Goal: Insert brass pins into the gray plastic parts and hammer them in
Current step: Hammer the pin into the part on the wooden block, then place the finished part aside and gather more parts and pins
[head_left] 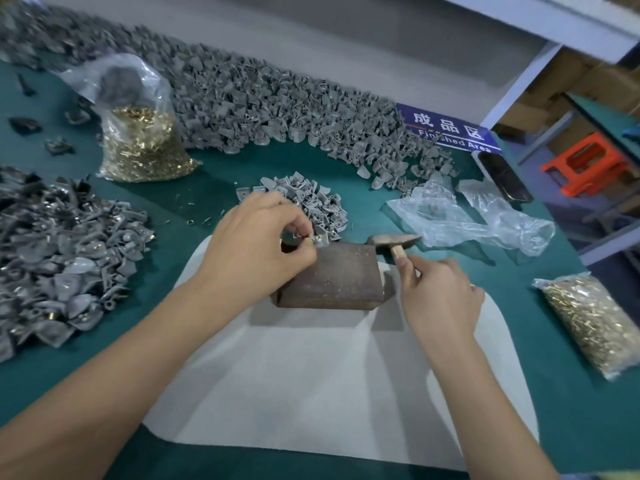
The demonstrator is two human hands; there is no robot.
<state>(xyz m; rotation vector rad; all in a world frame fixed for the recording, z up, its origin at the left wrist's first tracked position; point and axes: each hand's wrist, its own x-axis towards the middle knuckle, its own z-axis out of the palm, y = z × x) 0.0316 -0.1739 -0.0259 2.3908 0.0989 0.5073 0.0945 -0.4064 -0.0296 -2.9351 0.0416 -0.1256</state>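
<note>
A green worktop (194,188) is seen, with a long bank of gray plastic parts (277,98) heaped along its far edge and a second heap (62,251) at the left edge, in which brass glints here and there, so those are judged finished. A white mat (311,375) is spread at the near edge, and a rusty metal block (336,277) is set on its far end. 2 bags of brass pins are present: 1 open bag (145,147) toward the far left, 1 sealed bag (595,323) at the right edge. A small pile of parts (311,199) lies just beyond the block. A gray part (320,240) with a brass pin in it is pinched by the left hand (256,251) at the block's far left corner. The hammer (394,241) is grasped by its handle in the right hand (440,296), its head low beside the block's far right corner. Far more parts are judged left than done.
</note>
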